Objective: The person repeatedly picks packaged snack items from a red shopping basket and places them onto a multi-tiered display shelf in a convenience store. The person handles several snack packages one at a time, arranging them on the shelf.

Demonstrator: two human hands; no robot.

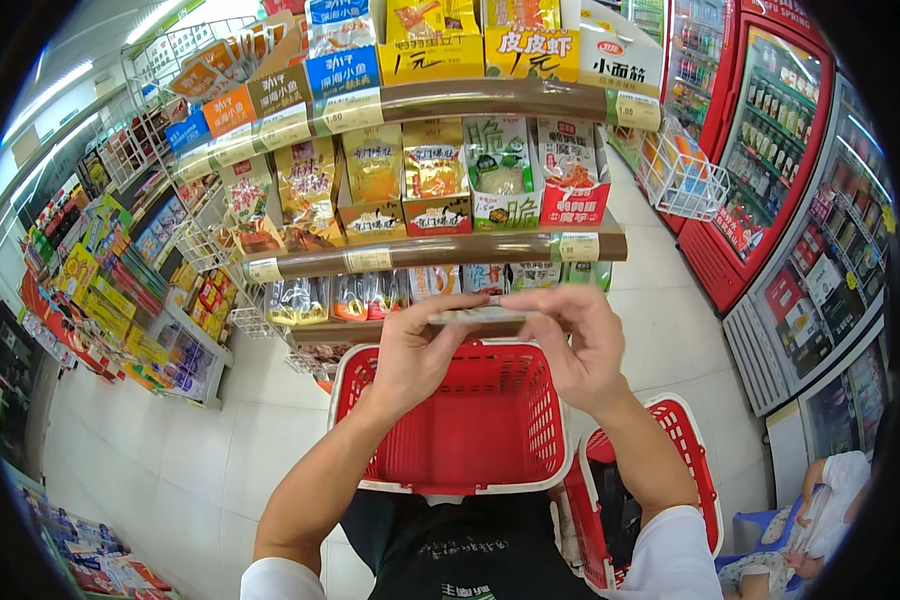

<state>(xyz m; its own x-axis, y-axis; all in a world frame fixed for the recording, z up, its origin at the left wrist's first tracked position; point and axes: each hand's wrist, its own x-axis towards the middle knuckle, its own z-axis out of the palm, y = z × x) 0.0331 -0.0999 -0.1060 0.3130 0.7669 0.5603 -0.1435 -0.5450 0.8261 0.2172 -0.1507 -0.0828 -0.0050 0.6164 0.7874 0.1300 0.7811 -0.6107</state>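
Observation:
Held level between my two hands is a thin, flat packet (480, 314), seen nearly edge-on, so its front is hidden. My left hand (420, 352) pinches one end between thumb and fingers. At the other end, my right hand (581, 345) grips it the same way. Below them is a red plastic shopping basket (450, 442) with a white rim, its red floor in sight. Just beyond my hands, a snack rack carries several bagged snacks (435, 165) in display boxes, behind brown shelf edges (435, 251) with price tags.
A second red basket (682, 427) with dark things inside stands beside my right forearm. White wire baskets (682, 180) jut from the rack. Red drinks coolers (772, 142) line the right side; a person (832, 495) is at lower right. Another snack display (120, 285) stands left.

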